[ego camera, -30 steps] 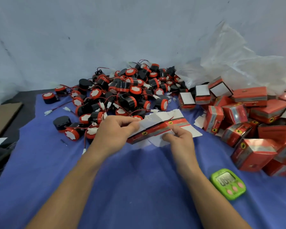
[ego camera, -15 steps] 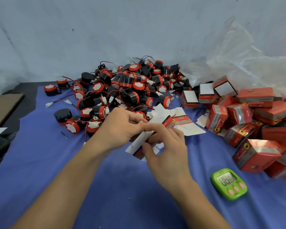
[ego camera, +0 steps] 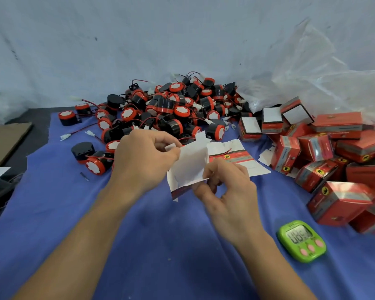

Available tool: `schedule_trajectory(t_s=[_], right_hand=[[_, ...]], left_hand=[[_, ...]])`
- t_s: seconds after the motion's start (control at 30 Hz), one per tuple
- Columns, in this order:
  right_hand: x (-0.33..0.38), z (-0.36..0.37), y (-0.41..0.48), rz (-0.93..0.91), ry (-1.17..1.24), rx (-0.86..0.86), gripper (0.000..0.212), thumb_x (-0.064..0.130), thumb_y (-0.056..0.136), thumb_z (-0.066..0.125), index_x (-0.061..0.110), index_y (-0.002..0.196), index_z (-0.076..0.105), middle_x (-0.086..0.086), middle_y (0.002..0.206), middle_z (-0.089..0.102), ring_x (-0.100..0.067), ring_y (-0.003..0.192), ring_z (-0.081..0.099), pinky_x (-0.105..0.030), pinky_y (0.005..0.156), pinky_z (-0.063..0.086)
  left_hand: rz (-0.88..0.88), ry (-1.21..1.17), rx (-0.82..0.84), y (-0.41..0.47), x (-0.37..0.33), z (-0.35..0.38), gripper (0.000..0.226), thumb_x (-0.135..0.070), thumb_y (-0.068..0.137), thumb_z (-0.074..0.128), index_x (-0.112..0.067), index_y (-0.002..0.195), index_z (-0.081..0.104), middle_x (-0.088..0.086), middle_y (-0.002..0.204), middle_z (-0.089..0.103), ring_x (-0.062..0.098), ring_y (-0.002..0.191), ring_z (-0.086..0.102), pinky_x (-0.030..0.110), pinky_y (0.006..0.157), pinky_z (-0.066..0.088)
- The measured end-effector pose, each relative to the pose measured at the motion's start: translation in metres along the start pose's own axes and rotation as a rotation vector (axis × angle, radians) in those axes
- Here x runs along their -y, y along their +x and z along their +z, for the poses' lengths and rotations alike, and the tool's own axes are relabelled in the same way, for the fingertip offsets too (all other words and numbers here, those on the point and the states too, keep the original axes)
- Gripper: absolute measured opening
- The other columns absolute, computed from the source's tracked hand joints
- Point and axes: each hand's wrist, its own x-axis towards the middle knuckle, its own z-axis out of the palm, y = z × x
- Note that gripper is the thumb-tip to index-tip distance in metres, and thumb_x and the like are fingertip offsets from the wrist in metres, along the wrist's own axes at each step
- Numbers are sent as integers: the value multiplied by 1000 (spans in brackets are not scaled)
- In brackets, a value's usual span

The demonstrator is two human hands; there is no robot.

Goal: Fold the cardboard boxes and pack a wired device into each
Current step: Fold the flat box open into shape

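Note:
Between both hands, above the blue cloth, I hold a cardboard box blank [ego camera: 189, 167], its white inside facing me and a red printed strip along its lower edge. My left hand [ego camera: 145, 156] pinches its upper left flap. My right hand [ego camera: 224, 187] grips its lower right corner with curled fingers. More flat blanks [ego camera: 243, 158] lie on the cloth just behind my right hand. A heap of black-and-red round wired devices [ego camera: 167, 111] fills the middle back.
Folded red boxes [ego camera: 325, 152] are piled at the right, below a crumpled clear plastic bag [ego camera: 325, 83]. A green digital timer [ego camera: 301, 240] lies at the front right. A brown cardboard sheet [ego camera: 2, 141] is at the left, off the blue cloth [ego camera: 160, 245].
The flat blank has been lifted off the stack and turned so its white inside faces me. My right hand moved from its far edge to its lower right corner.

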Motion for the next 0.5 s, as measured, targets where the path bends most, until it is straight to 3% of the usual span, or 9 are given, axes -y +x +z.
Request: schedule_trajectory(t_s=[0.07,0.17,0.23,0.33,0.43,0.5], right_hand=[[1,1,0,-32,-3,3,14,41,80,63,28,81,59,15,85,56,-9,96,49,-26,82,39],[-2,3,1,-63,43,59,14,35,86,65,23,78,63,31,124,53,-1,124,45,-18,101,33],[-5,5,2,-46,59,125,15,26,88,65,20,75,64,41,136,43,8,136,36,-11,106,27],[-6,8,1,42,145,100,11,25,82,64,23,72,58,39,127,55,9,126,48,-11,95,37],[-5,9,3,107,199,-23,22,36,72,66,28,76,45,17,105,65,-8,103,59,-16,78,42],[-3,10,3,108,217,-55,26,34,72,67,27,86,47,9,90,59,-17,86,56,-23,71,46]], left_hand=[[-46,-119,45,1,6,6,30,-21,87,74,-43,67,71,-23,69,72,4,65,66,26,58,51],[-137,-315,201,-1,10,20,29,-12,94,65,-39,84,66,-16,65,66,3,56,56,26,56,46],[-131,-292,309,-5,11,28,32,-11,97,60,-42,98,63,-17,78,70,2,67,62,23,60,50],[-115,-242,280,-3,12,29,35,-7,100,55,-36,107,74,-14,100,73,6,92,65,27,73,51],[-198,-367,266,-1,6,25,46,-4,97,58,-42,85,81,-23,91,75,-7,86,64,28,71,53],[-214,-414,301,-2,0,24,52,-2,95,61,-47,75,80,-25,89,75,-3,87,66,24,67,53]])
